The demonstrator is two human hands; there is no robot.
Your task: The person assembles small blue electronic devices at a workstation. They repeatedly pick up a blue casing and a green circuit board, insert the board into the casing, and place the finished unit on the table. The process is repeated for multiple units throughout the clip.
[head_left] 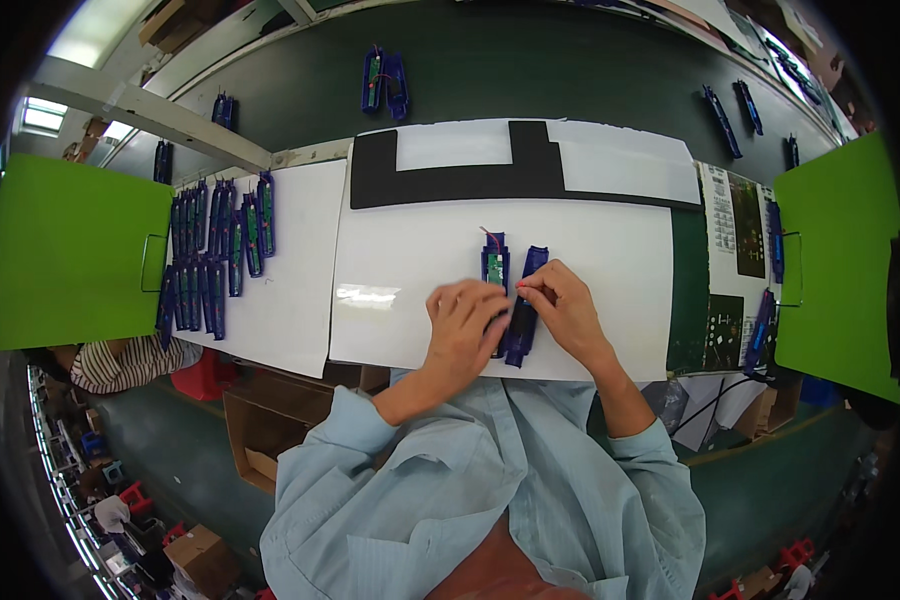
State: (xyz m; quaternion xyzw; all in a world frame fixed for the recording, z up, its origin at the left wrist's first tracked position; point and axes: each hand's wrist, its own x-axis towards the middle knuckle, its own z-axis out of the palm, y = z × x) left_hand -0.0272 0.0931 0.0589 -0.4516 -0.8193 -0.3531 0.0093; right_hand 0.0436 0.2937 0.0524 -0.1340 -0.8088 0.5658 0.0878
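Two long, dark blue plastic housing halves lie side by side on the white work surface (410, 330). The left housing half (495, 243) carries a green circuit board (495, 266), and a thin red wire loops at its far end. Over the near part of this half is my left hand (460, 325), its fingers curled and blurred by motion. My right hand (568, 308) is above the other housing half (520, 338), with thumb and index finger pinched together. A small reddish spot shows at that pinch; what the fingers hold is too small to make out.
Rows of blue housings with green boards (210, 230) lie on the white panel at left. A black foam strip (430, 187) borders the far side. More housings (385, 85) sit on the dark green belt beyond. Green panels (80, 255) stand at both sides.
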